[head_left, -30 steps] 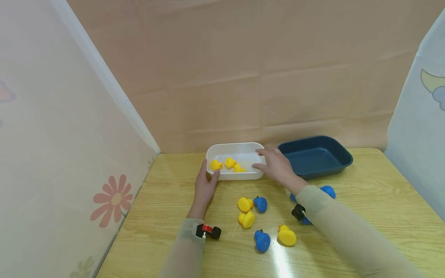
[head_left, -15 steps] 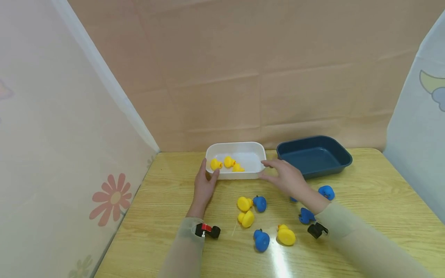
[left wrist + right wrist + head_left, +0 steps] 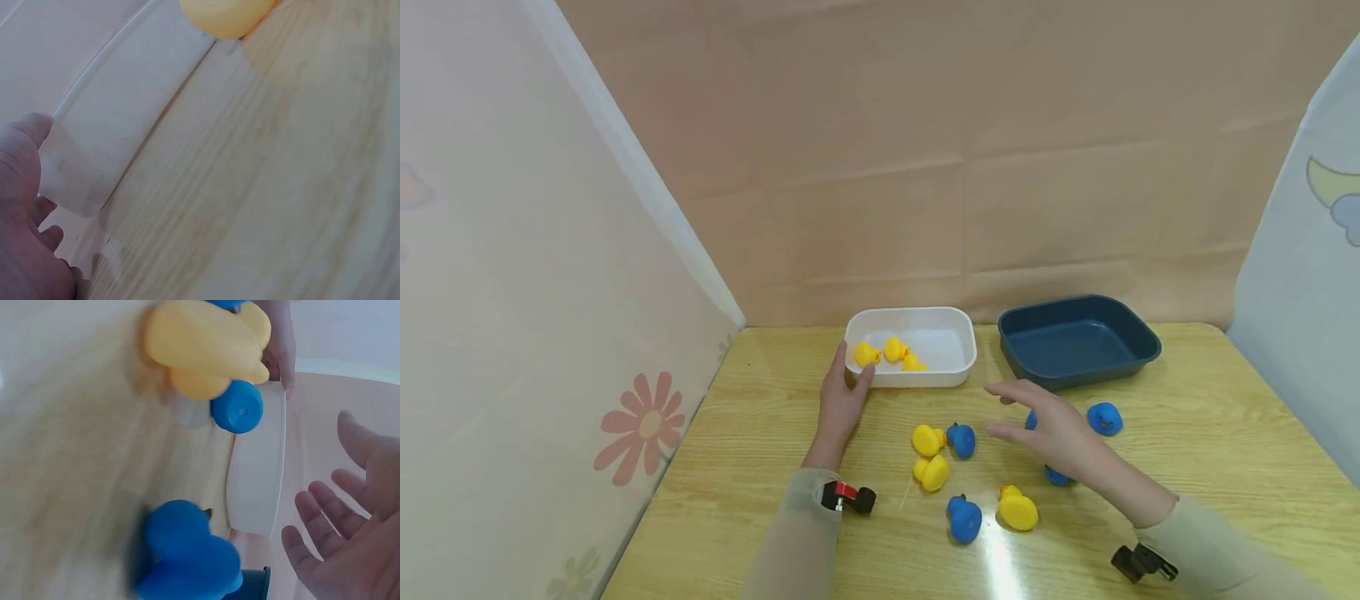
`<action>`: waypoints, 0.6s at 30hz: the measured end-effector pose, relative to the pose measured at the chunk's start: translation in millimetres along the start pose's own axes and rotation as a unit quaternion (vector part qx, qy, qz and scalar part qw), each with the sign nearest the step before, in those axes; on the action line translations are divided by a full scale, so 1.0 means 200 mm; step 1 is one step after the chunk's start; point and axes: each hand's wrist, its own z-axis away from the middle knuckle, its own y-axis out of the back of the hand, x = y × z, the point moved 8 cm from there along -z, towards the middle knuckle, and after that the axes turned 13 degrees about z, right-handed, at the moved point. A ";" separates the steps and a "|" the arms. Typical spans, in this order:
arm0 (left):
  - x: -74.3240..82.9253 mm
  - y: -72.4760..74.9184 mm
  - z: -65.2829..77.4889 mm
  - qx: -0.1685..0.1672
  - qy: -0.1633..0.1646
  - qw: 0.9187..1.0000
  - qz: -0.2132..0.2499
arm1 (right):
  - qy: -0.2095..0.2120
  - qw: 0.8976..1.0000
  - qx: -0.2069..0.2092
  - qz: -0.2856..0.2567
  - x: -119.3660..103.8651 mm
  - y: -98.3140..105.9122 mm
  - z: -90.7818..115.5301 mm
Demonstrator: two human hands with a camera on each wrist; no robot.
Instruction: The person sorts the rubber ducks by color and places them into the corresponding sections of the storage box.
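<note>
My left hand [image 3: 841,404] holds the left end of a white plastic tray [image 3: 925,379], thumb at the near rim and fingers around the corner. Three yellow rubber ducks, one of them a duck [image 3: 896,348] near the middle, lie inside its left half. My right hand [image 3: 1056,429] hovers over the table with fingers apart and nothing between them. It partly covers a blue rubber duck [image 3: 1057,476]; another blue duck [image 3: 1105,418] sits to its right. In the right wrist view, the palm and spread fingers [image 3: 325,519] show bare.
A dark blue tray [image 3: 1078,337] with a bare floor stands right of the white one. Between the forearms lie yellow ducks, including one duck [image 3: 1018,508] toward the front, and blue ducks such as the duck [image 3: 965,519] beside it. A fabric backdrop [image 3: 850,208] closes off the back.
My right hand has left the white tray's right end and moved right and toward me, above the blue ducks. The left hand stays at the tray.
</note>
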 end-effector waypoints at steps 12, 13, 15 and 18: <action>0.00 0.00 -0.01 0.000 -0.007 1.000 0.003 | 0.024 1.000 -0.002 0.004 -0.04 -0.01 0.24; 0.00 0.00 -0.01 0.000 -0.007 1.000 0.003 | 0.026 1.000 -0.007 0.003 -0.03 -0.02 0.25; -0.01 0.00 -0.01 -0.001 -0.006 1.000 0.002 | 0.029 0.999 -0.012 -0.005 -0.03 -0.04 0.28; 0.00 0.00 0.00 -0.001 -0.008 1.000 0.002 | 0.046 0.999 -0.016 -0.025 -0.03 -0.06 0.32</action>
